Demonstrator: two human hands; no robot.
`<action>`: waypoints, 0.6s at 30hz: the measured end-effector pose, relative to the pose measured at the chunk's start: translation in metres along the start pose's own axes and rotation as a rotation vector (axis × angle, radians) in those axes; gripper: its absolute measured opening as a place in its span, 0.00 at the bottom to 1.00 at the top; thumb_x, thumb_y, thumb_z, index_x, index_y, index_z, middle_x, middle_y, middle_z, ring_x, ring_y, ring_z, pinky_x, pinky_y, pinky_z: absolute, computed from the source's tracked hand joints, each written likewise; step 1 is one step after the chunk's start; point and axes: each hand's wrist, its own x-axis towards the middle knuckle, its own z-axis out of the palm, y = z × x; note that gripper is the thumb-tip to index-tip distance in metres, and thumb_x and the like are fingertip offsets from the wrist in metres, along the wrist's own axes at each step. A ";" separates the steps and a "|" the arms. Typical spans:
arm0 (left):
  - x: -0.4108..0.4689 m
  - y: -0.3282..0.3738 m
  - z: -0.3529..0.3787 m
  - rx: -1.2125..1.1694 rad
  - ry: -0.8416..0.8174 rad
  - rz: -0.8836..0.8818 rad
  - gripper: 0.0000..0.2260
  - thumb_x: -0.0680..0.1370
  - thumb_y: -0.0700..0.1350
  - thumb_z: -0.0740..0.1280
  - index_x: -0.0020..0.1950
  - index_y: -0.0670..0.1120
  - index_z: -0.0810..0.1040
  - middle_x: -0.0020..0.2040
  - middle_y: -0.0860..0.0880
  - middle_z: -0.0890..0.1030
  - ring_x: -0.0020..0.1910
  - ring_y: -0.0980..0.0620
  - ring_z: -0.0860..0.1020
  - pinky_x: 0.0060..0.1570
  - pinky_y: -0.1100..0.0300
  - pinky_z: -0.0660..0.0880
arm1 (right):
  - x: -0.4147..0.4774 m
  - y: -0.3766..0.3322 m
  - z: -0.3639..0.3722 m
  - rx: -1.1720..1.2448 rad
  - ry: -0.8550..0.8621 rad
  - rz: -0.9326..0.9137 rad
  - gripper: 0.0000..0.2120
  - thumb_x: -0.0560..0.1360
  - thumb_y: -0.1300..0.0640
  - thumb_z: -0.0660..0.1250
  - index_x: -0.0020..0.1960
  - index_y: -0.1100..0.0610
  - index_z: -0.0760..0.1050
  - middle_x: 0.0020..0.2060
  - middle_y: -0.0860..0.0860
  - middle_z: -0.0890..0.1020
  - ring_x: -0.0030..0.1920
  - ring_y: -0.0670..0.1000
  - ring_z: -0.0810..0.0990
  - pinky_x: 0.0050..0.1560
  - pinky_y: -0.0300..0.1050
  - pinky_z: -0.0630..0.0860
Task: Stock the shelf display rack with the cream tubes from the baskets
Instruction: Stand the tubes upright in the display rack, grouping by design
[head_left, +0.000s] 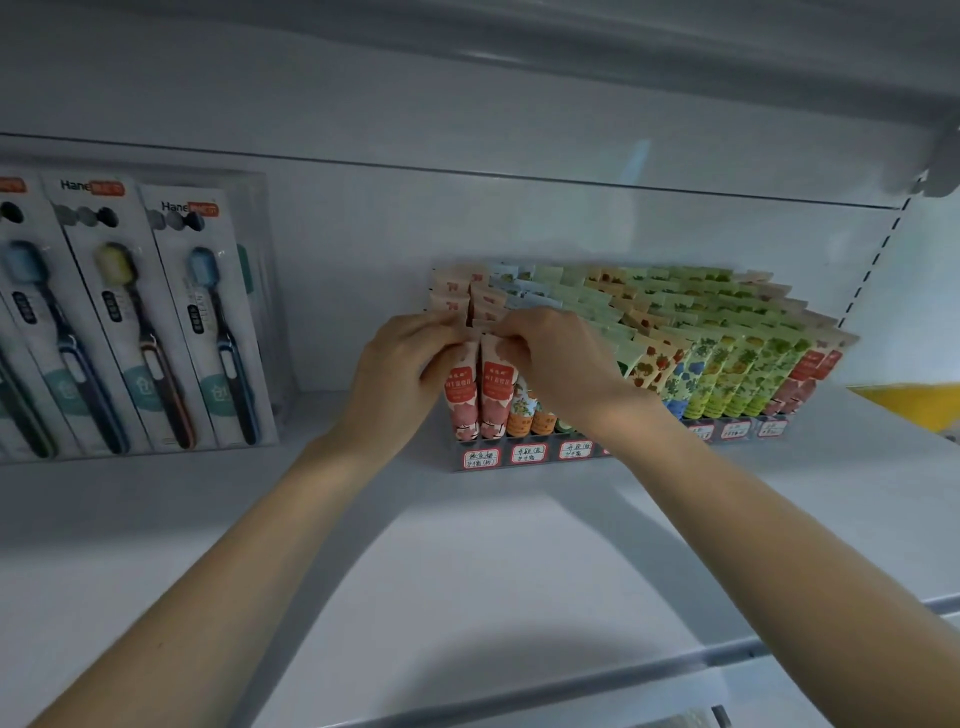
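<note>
Both arms reach up to the shelf (467, 545), and the hands meet at the near-left end of the display rack (551, 453). The left hand (410, 364) has its fingers (439, 332) curled narrowly over the crimped top of the end pink tube (462, 395), pinching it. Just beside them, the right hand (556, 364) has its fingers (511, 327) bent round the top of the second pink tube (496, 389). The two sets of fingertips almost touch. Both tubes stand upright in the rack's front row, directly under the fingers, with their lower ends down in the slots.

Behind and beyond the fingers, away to the right-hand side, the other cream tubes (727, 374) stand in packed rows: pale pink and blue, then orange-flowered, green, and red at the far end. Below the fingers, handwritten labels (529, 453) run along the rack's front wall. Well apart from the left fingers on their outer side, boxed toothbrush packs (156, 322) lean against the back panel. Far past the right fingers, something yellow (914, 405) shows at the shelf's edge; I cannot tell what it is.
</note>
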 end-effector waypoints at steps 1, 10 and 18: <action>0.000 0.000 0.000 -0.005 0.002 0.004 0.10 0.74 0.43 0.66 0.48 0.40 0.84 0.49 0.43 0.83 0.51 0.52 0.74 0.52 0.64 0.68 | 0.001 0.002 0.000 -0.003 0.006 0.009 0.09 0.80 0.59 0.57 0.48 0.59 0.75 0.44 0.53 0.79 0.44 0.55 0.77 0.37 0.45 0.72; 0.003 0.003 0.005 -0.012 0.039 -0.032 0.08 0.74 0.39 0.68 0.50 0.37 0.82 0.53 0.40 0.81 0.53 0.53 0.74 0.57 0.75 0.64 | -0.003 0.007 0.004 0.069 0.114 -0.020 0.08 0.78 0.58 0.63 0.53 0.59 0.78 0.47 0.54 0.77 0.45 0.56 0.77 0.42 0.49 0.75; 0.004 0.004 0.015 0.090 0.062 -0.023 0.15 0.76 0.46 0.62 0.49 0.38 0.83 0.51 0.42 0.83 0.51 0.50 0.74 0.55 0.64 0.68 | 0.003 0.007 0.003 0.086 0.108 -0.021 0.08 0.78 0.57 0.63 0.50 0.57 0.80 0.45 0.51 0.78 0.46 0.53 0.77 0.40 0.46 0.74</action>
